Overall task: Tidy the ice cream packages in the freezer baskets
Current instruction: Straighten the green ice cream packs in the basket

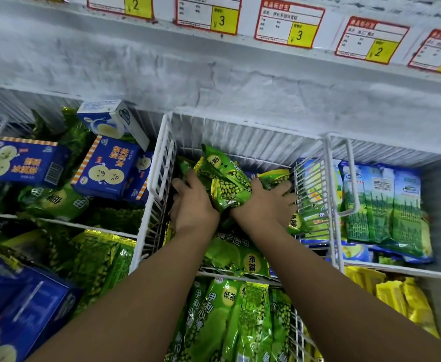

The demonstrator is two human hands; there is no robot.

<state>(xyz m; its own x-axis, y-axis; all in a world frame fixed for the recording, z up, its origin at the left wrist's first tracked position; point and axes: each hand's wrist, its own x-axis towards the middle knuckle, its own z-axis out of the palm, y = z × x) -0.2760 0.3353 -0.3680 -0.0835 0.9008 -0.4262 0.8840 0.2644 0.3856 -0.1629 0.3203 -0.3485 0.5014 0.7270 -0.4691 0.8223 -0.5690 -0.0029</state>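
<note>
Nearest me, green packages (214, 322) in the front basket lie roughly lengthwise, side by side; I judge that section mostly done. Beyond it, in the white wire basket (159, 163), my left hand (192, 205) and right hand (269, 202) press from both sides around a loose bundle of green pea-print packages (227, 184), fingers curled and closed on the bundle. These packages tilt at mixed angles, so I judge this basket unfinished. To my left, blue boxes (104, 168) sit skewed over more green wrappers and still need tidying. To my right, blue-green packs (381, 202) lie orderly. The basket walls limit sideways reach. Farthest, price labels (290, 23) line the frosted wall (214, 82).
</note>
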